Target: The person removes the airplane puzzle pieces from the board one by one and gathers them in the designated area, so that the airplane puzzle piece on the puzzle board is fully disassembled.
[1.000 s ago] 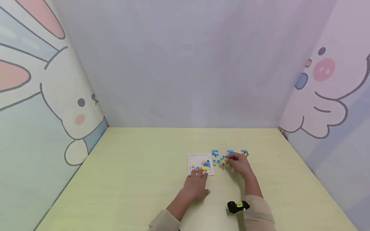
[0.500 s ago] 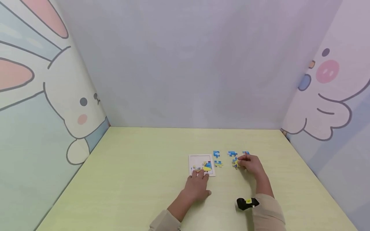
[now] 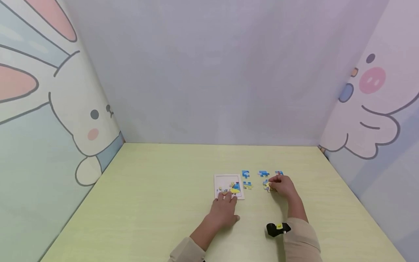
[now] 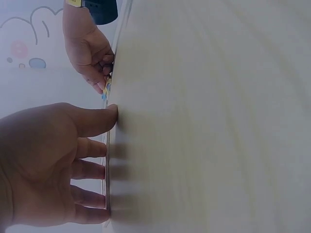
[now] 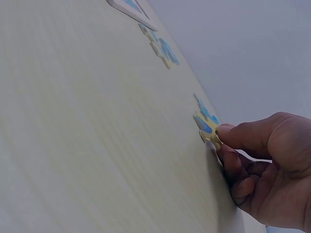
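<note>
My left hand (image 3: 223, 213) rests its spread fingertips on the near edge of a white-framed puzzle board (image 3: 220, 179). A partial blue and yellow picture shows in the board's lower right, and the fingers cover part of the bottom edge. To the right, my right hand (image 3: 284, 187) pinches a yellow and blue puzzle piece (image 5: 208, 127) between thumb and index finger. That piece is low at the table, slightly tilted in the right wrist view; whether it touches the surface I cannot tell. The left wrist view shows the left thumb (image 4: 99, 120) held apart from the other fingers.
Loose puzzle pieces lie around: a blue one (image 3: 245, 174) and a yellow-blue one (image 3: 247, 185) beside the board, another blue one (image 3: 263, 173) farther right, and a blue-red one (image 3: 279, 173) behind the right hand. Walls enclose the pale table (image 3: 157, 189).
My right hand has moved right with the yellow and blue piece, away from the piece beside the board, and has hardly moved in the last half second. The left hand stays on the board.
</note>
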A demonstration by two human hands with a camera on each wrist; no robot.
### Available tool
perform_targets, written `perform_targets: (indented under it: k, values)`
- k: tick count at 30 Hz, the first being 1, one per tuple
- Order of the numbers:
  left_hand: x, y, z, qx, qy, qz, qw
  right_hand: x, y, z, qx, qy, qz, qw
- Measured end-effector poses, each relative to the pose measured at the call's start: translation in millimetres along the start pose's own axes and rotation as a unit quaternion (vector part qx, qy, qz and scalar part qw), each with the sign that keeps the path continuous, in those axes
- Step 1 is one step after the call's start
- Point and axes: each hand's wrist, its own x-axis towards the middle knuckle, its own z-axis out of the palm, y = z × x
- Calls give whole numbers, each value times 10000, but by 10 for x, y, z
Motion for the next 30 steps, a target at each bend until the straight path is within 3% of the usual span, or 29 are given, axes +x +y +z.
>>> perform_targets:
  k: [15, 22, 30]
  values:
    - [33, -24, 46, -54, 48, 37, 10000, -26, -14, 9, 21, 40, 68, 10000]
    - [40, -30, 40, -354, 19, 13, 9994, -69, -33, 20, 43, 67, 17, 10000]
    - [6, -35, 22, -501, 9, 46, 9987, -117, -116, 64, -131, 188, -486, 9986]
